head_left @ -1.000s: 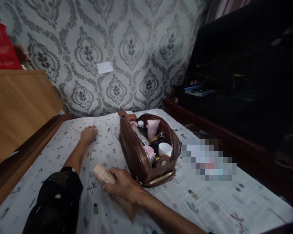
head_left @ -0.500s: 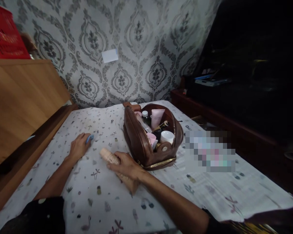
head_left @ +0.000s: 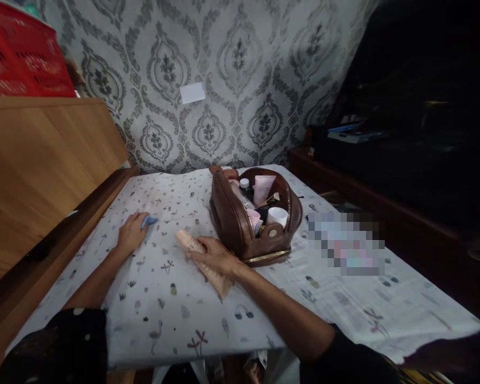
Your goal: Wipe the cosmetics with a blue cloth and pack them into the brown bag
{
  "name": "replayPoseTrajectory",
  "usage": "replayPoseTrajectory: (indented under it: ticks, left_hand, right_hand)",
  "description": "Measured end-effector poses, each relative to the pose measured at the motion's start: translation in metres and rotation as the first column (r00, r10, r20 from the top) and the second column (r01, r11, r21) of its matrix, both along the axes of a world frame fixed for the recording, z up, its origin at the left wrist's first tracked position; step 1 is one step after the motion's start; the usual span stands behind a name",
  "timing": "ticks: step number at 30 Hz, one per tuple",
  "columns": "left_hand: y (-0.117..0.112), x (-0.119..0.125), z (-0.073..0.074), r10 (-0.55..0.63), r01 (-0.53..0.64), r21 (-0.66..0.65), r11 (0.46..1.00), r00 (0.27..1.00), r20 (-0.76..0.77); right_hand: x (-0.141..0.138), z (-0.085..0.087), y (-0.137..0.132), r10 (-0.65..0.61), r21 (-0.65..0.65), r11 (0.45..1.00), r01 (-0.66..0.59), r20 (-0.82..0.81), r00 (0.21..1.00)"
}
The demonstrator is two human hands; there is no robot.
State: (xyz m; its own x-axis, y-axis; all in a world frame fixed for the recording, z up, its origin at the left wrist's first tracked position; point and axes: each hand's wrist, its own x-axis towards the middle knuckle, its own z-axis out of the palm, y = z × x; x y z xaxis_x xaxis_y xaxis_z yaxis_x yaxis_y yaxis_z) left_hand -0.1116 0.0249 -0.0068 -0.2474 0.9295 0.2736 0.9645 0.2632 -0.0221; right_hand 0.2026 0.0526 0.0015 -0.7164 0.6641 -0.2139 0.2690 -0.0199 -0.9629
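My right hand [head_left: 216, 258] is wrapped round a peach-coloured squeeze tube [head_left: 214, 280], its cap end pointing up and left. Just behind that hand stands a brown toiletry bag [head_left: 234, 221], unzipped at the top. Inside the bag I see a pink tube [head_left: 263, 189], a white jar [head_left: 277, 216], a white-capped bottle [head_left: 245, 184] and several other cosmetics. Farther left, my left hand [head_left: 132, 230] rests on the cloth with its fingers closed round a small light-blue piece [head_left: 149, 221], perhaps a folded cloth; its kind is unclear.
A white printed cloth [head_left: 164, 192] covers the table. To the right of the bag lies a pixelated item [head_left: 346, 245]. A wooden cabinet [head_left: 48, 165] with a red basket [head_left: 28, 58] on top borders the left side, and a dark piece of furniture stands right.
The view has shifted, so everything sits a little differently in it. Both hands keep their hold on the peach tube and the blue piece; the bag stays where it was.
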Motion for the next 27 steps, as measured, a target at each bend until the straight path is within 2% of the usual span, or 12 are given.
replayPoseTrajectory:
  ticks: [3, 7, 10, 12, 15, 17, 19, 23, 25, 27]
  left_hand:
    - [0.018, -0.009, 0.004, 0.033, -0.033, -0.038, 0.999, 0.999, 0.0]
    - [0.05, -0.013, 0.008, -0.006, 0.007, -0.127, 0.992, 1.0, 0.01]
    - [0.059, -0.019, 0.013, -0.026, 0.029, -0.15, 0.988, 0.999, 0.022]
    - [0.055, -0.027, 0.016, 0.019, -0.017, -0.132, 0.991, 1.0, 0.017]
    - [0.038, -0.046, 0.019, 0.17, -0.17, -0.102, 0.98, 0.985, -0.004]
    - [0.026, -0.057, 0.021, 0.253, -0.252, -0.108, 0.962, 0.968, -0.009]
    - [0.02, -0.062, 0.023, 0.283, -0.282, -0.111, 0.953, 0.959, -0.009]
    - [0.03, -0.045, 0.026, 0.2, -0.201, -0.066, 0.977, 0.98, -0.018]
    - [0.046, -0.023, 0.026, 0.09, -0.091, -0.052, 0.994, 0.996, -0.023]
    - [0.067, 0.003, 0.023, -0.046, 0.045, -0.063, 0.997, 0.999, -0.021]
  right_hand:
    - [-0.001, -0.002, 0.0, 0.01, 0.021, 1.0, -0.01, 0.001, 1.0]
    - [-0.001, -0.004, 0.0, 0.019, 0.055, 0.998, -0.019, 0.002, 1.0]
    - [-0.001, -0.004, 0.001, 0.023, 0.058, 0.998, -0.024, 0.014, 1.0]
    - [-0.001, -0.003, 0.001, 0.017, 0.093, 0.996, -0.019, 0.031, 0.999]
    - [-0.001, -0.002, 0.002, -0.002, 0.146, 0.989, -0.005, 0.048, 0.999]
    - [-0.001, -0.001, 0.002, 0.006, 0.129, 0.992, -0.011, 0.039, 0.999]
    - [0.0, -0.001, 0.002, 0.023, 0.091, 0.996, -0.025, 0.02, 1.0]
    - [-0.001, 0.0, 0.002, 0.034, 0.053, 0.998, -0.034, 0.009, 0.999]
    - [-0.001, -0.001, 0.002, 0.028, 0.033, 0.999, -0.029, 0.019, 0.999]
    - [-0.002, -0.002, 0.003, 0.01, 0.073, 0.997, -0.012, 0.033, 0.999]
